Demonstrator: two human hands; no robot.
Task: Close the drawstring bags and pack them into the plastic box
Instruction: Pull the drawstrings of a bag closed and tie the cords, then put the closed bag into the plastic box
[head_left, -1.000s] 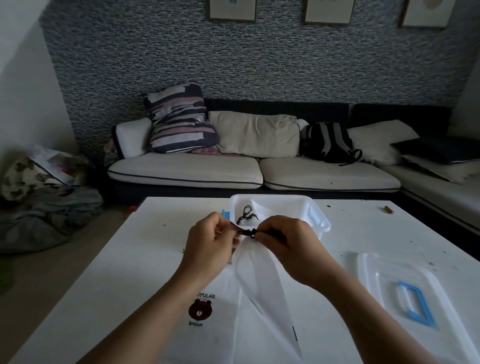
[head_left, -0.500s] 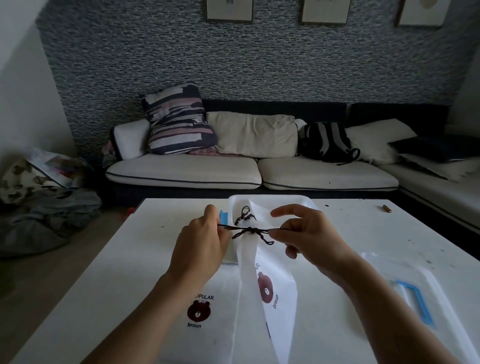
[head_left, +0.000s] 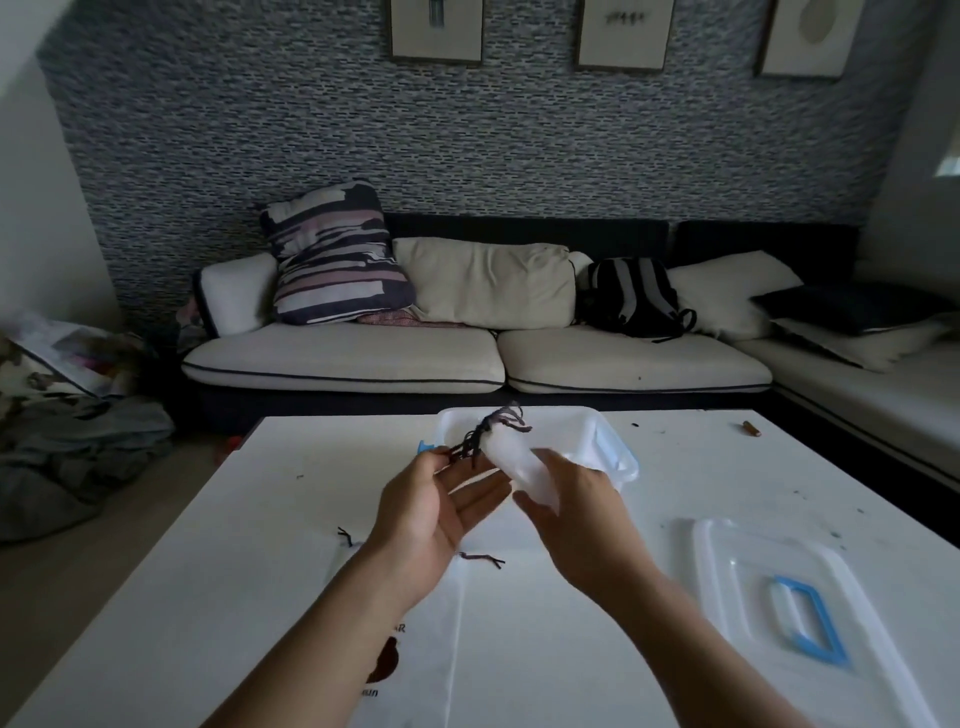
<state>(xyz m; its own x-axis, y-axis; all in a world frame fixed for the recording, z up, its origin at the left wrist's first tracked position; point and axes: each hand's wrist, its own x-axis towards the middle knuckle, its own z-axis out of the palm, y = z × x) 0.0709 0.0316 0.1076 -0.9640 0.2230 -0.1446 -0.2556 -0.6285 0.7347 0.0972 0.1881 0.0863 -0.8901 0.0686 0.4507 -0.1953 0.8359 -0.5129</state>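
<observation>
nearby, another flat bag (head_left: 415, 649) lies on the table (head_left: 182, 571), while the right hand (head_left: 576, 525) grips the cinched bag (head_left: 511, 462), soft, light and slippery-looking, best held mid-body, left hand (head_left: 431, 512) loosely spread at its cords (head_left: 488, 431), over the plastic box (head_left: 597, 441).

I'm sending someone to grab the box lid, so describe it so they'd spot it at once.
On the white table in front of the sofa, look to the right side, nearer than the open plastic box. The lid lies flat there, clear plastic with rounded corners. Its blue handle sets it apart from the white bags.
</observation>
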